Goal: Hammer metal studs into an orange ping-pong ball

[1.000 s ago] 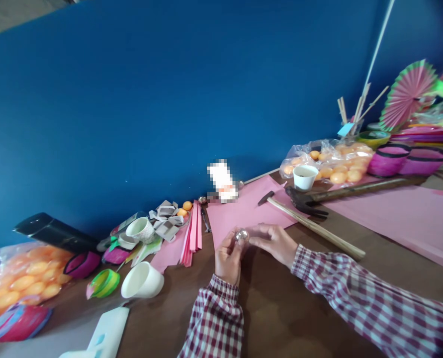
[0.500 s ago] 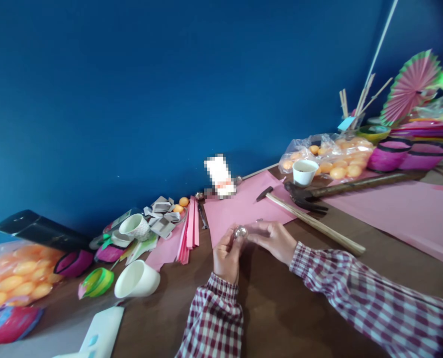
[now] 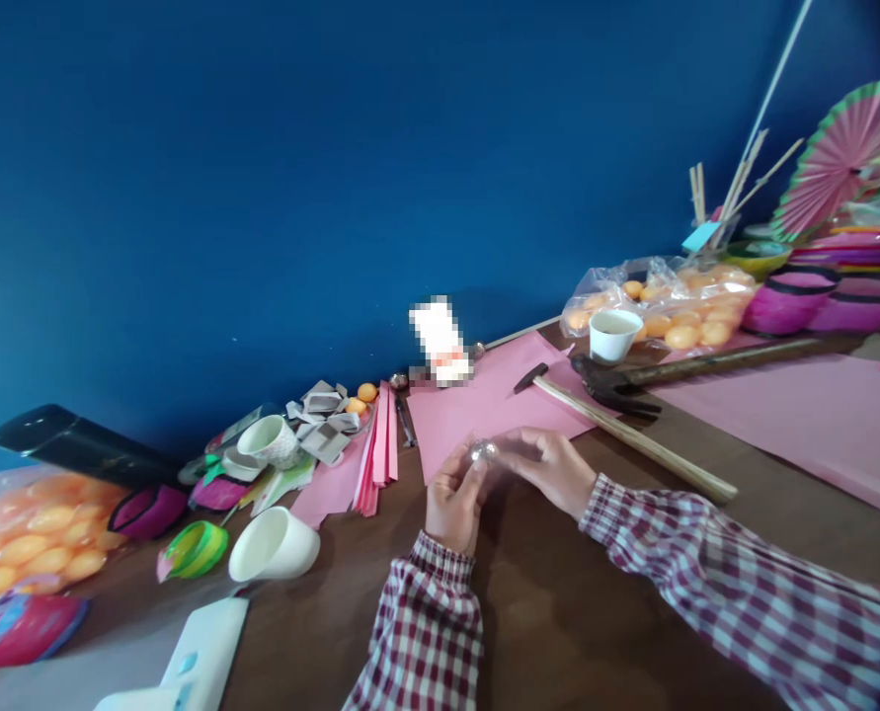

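Note:
My left hand [image 3: 454,497] is closed, its thumb and fingers pinching a small shiny silver ball [image 3: 484,450] above the brown table [image 3: 550,592]. My right hand [image 3: 550,466] is also closed, with thumb and forefinger pinched against the ball's right side. Motion smears these fingertips, and much of the ball is covered. Just beyond both hands lies a pink paper sheet [image 3: 446,425]. A small hammer [image 3: 617,430] with a wooden handle rests partly on it, to the right of my right hand.
A larger hammer-like tool [image 3: 691,370] lies behind, near a white paper cup [image 3: 614,336] and bagged orange balls [image 3: 683,321]. Leftward are folded pink strips [image 3: 385,449], a tipped white cup [image 3: 277,545] and a white device [image 3: 206,647]. A blurred-out upright object [image 3: 441,341] stands by the blue wall.
My right hand's fingertips have come in against the silver ball, from just beside it. My left hand keeps its pinch. The whole view has shifted slightly.

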A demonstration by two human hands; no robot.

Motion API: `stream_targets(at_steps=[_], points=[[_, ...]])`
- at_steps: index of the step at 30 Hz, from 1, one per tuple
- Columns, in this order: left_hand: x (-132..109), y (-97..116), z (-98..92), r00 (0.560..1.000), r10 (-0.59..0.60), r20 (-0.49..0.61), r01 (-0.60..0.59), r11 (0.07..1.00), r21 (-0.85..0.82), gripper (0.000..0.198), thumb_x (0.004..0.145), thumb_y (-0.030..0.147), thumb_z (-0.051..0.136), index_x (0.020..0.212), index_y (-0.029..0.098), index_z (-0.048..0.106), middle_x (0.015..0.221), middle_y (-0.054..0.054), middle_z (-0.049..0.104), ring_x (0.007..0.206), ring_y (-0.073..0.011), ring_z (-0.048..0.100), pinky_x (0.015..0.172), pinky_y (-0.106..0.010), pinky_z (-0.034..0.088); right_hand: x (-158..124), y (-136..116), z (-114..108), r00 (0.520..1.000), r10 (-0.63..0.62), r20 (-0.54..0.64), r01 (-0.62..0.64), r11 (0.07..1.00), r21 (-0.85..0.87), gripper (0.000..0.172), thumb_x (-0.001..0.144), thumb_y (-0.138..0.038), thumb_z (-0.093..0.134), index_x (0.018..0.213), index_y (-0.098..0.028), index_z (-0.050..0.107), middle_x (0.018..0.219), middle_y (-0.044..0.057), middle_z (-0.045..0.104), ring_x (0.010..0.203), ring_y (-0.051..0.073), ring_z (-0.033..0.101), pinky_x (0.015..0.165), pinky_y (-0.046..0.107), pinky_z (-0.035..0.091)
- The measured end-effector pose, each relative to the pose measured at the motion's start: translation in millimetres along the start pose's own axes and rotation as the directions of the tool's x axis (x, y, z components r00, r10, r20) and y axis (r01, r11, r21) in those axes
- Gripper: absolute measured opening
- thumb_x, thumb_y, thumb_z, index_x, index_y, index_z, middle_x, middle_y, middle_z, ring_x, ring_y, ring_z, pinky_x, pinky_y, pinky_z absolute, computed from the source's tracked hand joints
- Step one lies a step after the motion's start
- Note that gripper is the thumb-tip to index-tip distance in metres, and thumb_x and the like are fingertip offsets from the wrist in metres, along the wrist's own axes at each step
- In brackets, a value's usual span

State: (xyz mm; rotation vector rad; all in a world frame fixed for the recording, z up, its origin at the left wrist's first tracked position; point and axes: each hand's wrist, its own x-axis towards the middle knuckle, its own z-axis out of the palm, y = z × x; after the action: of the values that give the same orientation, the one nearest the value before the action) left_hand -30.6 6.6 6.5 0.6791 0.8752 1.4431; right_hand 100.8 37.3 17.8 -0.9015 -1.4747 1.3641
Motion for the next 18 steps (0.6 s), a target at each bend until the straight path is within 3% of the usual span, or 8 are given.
stream_targets(at_steps=[6, 12, 15, 18], points=[[1, -1, -1.4, 0.998, 0.056, -0.022, -0.054, 0.993, 0.101, 0.043, 0.064, 0.021, 0.065, 0.105, 0.016, 0.056, 0.100, -0.008, 0.063, 0.090, -0.0193, 0.058, 0.084, -0.036, 0.043, -3, -5, 3, 0.998, -0.054, -0.030, 0.050, 0.992, -0.115, 0.026, 0.071, -0.033, 0.057, 0.091, -0.017, 0.061, 0.089, 0.005, 0.065, 0.081, 0.017, 0.060, 0.075, 0.030, 0.049], [2, -5, -4.8, 0.989, 0.139, -0.059, -0.120, 0.960, 0.254, 0.042, 0.065, 0.027, 0.064, 0.105, 0.015, 0.056, 0.098, -0.008, 0.063, 0.086, -0.0188, 0.059, 0.079, -0.033, 0.046, -11, -4, 6, 0.979, -0.202, -0.024, 0.182, 0.921, -0.345, 0.028, 0.072, -0.026, 0.055, 0.099, -0.021, 0.056, 0.090, 0.005, 0.061, 0.074, 0.015, 0.059, 0.070, 0.028, 0.049], [1, -4, -3.1, 0.991, 0.133, -0.032, -0.121, 0.960, 0.254, 0.041, 0.066, 0.028, 0.063, 0.105, 0.015, 0.057, 0.098, -0.009, 0.063, 0.087, -0.0191, 0.059, 0.078, -0.032, 0.046, -12, -3, 5, 0.964, -0.265, 0.008, 0.239, 0.857, -0.457, 0.035, 0.071, -0.023, 0.056, 0.106, -0.024, 0.053, 0.096, 0.005, 0.059, 0.075, 0.015, 0.056, 0.071, 0.029, 0.047], [-1, -1, 0.7, 0.996, 0.083, -0.027, -0.077, 0.978, 0.194, 0.043, 0.065, 0.030, 0.064, 0.105, 0.016, 0.057, 0.100, -0.010, 0.063, 0.089, -0.0200, 0.059, 0.077, -0.032, 0.047, -11, -4, 5, 0.959, -0.283, 0.006, 0.257, 0.863, -0.435, 0.034, 0.074, -0.023, 0.053, 0.108, -0.025, 0.053, 0.096, 0.005, 0.058, 0.073, 0.013, 0.056, 0.070, 0.029, 0.047]])
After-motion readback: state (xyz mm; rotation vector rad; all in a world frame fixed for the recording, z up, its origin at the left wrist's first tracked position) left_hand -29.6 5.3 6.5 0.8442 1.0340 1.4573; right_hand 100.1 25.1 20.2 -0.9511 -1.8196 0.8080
